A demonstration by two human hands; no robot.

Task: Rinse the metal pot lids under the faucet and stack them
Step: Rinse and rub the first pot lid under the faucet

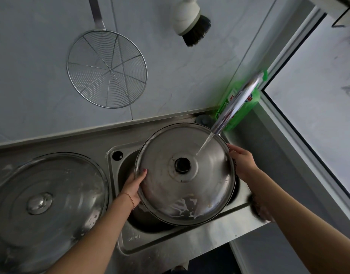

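Steel lid (199,186) under faucet (235,103), gripped at rim by left hand (133,185) and right hand (242,162); suds remaining; second lid (45,206) waiting, unstacked.

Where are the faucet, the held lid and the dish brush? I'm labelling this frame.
faucet (232,107), head view, middle of the spout.
held lid (207,186), head view, bare dome right of centre.
dish brush (196,31), head view, black bristles.

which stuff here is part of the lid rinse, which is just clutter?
In the job:
held lid, under the stream
left hand and right hand, gripping its rim
faucet, running
sink
second lid, on the counter at left

Lying about:
wire skimmer on the wall
brush
green bottle behind the faucet
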